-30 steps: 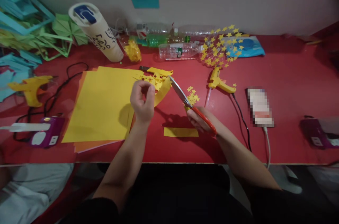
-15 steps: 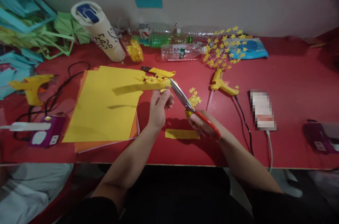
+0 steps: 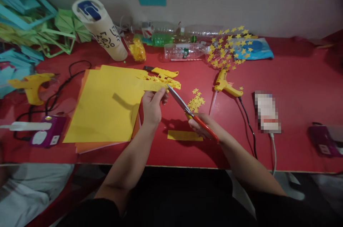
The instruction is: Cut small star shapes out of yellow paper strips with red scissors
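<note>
A yellow paper strip (image 3: 150, 86) with faint drawn marks is pinched between the thumb and fingers of my left hand (image 3: 152, 108). Red-handled scissors (image 3: 179, 99) are gripped in my right hand (image 3: 205, 126), their blades looking closed and pointing up-left. The blade tip is close to my left fingertips; whether it touches the strip I cannot tell. Behind the strip lie yellow paper scraps with star cut-outs (image 3: 162, 79). Small yellow stars (image 3: 196, 102) are heaped just past my right hand. Another yellow strip (image 3: 184, 136) lies flat between my forearms.
Yellow sheets (image 3: 104, 105) lie left, below a cutter knife (image 3: 163, 72). A glue gun (image 3: 226, 84) and a phone (image 3: 267, 112) with cables are right; another glue gun (image 3: 33, 85) is far left. A tumbler (image 3: 107, 37), plastic bottles (image 3: 184, 52) and a star-covered piece (image 3: 227, 48) stand behind.
My left hand has moved slightly left and the strip has turned, its marked face now showing. The scissors have shifted a little left with my right hand.
</note>
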